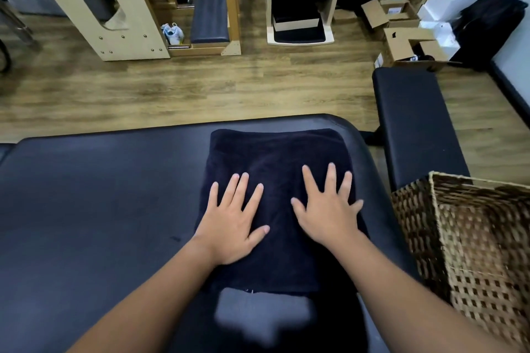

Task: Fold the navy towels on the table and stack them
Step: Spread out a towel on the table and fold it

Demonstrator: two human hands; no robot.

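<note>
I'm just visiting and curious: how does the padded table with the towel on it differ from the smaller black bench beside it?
The padded table is wide and spans most of the view; the black bench is narrower and runs away from the camera. The table bears the navy towel, pressed flat by the left hand and right hand; nothing shows on the bench. Both have dark, smooth padded tops with rounded corners.

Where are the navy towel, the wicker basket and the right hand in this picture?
navy towel point(275, 152): head view, on its bare far part, beyond the fingers.
wicker basket point(473, 238): head view, on its woven inner wall.
right hand point(329, 209): head view, on the back of the hand, which lies flat on the towel.
</note>
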